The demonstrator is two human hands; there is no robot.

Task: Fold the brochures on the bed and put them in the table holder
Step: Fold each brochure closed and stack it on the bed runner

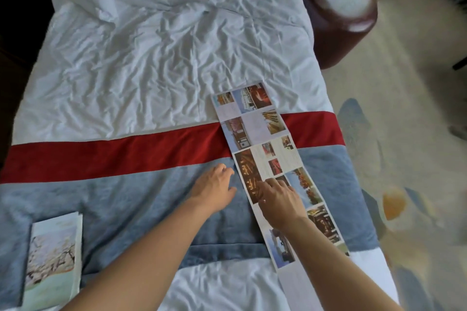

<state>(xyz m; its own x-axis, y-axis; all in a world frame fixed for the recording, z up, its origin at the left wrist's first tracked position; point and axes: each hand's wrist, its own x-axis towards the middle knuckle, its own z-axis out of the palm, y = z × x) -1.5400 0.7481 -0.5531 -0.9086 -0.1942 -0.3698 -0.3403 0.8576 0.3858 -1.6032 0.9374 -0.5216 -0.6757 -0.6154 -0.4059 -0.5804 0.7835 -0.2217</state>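
Note:
A long brochure [255, 131] lies unfolded across the bed's right side, a strip of photo panels running from the white sheet over the red stripe to the near edge. My right hand [280, 202] rests on its middle panels with fingers stretched forward, pressing the paper. My left hand [214, 187] lies just left of the strip on the blue runner, fingers relaxed, fingertips close to the paper's left edge. A folded brochure [51, 262] with a blossom picture sits on the bed at the lower left. No table holder is in view.
The bed [156, 63] has a wrinkled white sheet, a red stripe [101, 154] and a blue-grey runner [131, 209]. A dark red armchair [336, 7] stands beyond the bed's right corner. Patterned carpet [404, 133] lies to the right.

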